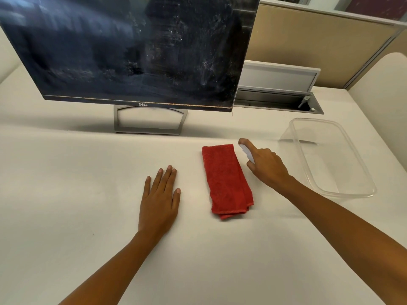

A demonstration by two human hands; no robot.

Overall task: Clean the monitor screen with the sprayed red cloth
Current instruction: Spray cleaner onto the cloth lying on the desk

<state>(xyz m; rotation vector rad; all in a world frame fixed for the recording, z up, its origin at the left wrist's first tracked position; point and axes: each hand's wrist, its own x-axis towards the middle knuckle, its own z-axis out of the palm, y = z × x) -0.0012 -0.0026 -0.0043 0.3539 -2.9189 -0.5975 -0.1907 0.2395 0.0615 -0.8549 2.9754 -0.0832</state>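
Note:
A folded red cloth (226,180) lies flat on the white desk (66,183), in front of the monitor and a little right of its stand. The black monitor (132,51) fills the upper left; its screen is smeared with white streaks and specks, mostly on the right half. My right hand (265,165) is just right of the cloth's far end, closed around a small white spray bottle (246,153) with the index finger on top of it. My left hand (160,199) rests flat on the desk left of the cloth, fingers spread, holding nothing.
A clear plastic container (330,159) stands at the right, close to my right forearm. Behind it an open cable tray (275,100) is set into the desk. The monitor's grey stand (149,122) sits under the screen. A tan partition (319,45) closes the back.

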